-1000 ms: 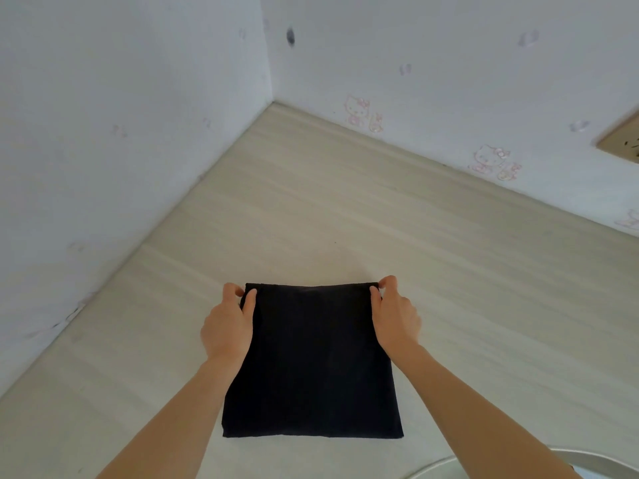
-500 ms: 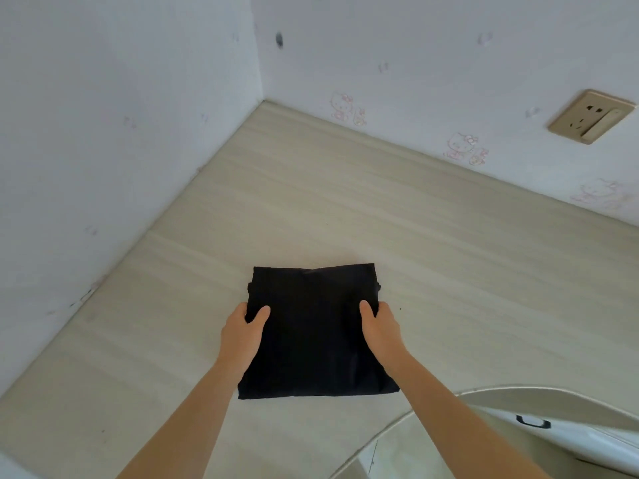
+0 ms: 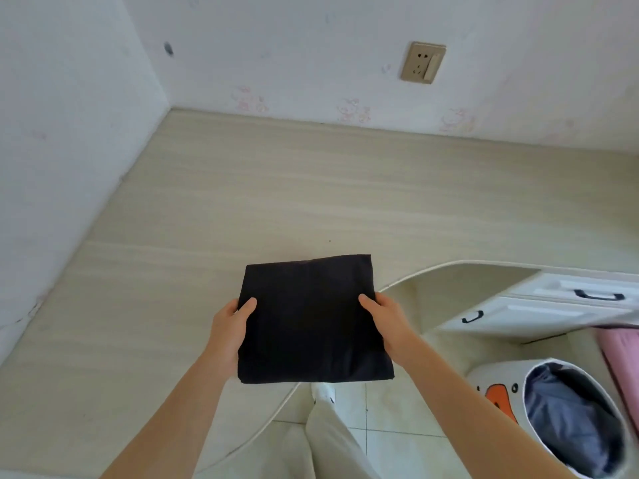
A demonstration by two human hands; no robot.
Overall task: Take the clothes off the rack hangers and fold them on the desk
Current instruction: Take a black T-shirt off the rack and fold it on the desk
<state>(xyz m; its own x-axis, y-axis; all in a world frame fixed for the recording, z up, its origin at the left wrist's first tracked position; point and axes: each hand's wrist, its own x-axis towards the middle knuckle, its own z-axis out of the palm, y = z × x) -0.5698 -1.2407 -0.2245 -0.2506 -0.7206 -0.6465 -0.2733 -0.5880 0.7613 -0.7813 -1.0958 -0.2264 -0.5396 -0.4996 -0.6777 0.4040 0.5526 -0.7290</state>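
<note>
A black garment [image 3: 311, 319], folded into a flat square, is held up between my two hands over the front curved edge of the light wooden desk [image 3: 242, 188]. My left hand [image 3: 230, 331] grips its left side with the thumb on top and the fingers underneath. My right hand [image 3: 387, 323] grips the right side the same way. The near edge of the garment hangs past the desk edge, above my leg. No rack or hangers are in view.
White walls close the desk at the left and back, with a socket [image 3: 422, 62] on the back wall. A white laundry basket [image 3: 539, 420] with a duck face holds dark blue cloth at lower right. White drawers [image 3: 553, 305] and pink cloth [image 3: 619, 354] are beside it.
Both hands slid from the garment's far corners to its sides, took hold and lifted it toward me and to the right. The view turned right, showing the basket and drawers.
</note>
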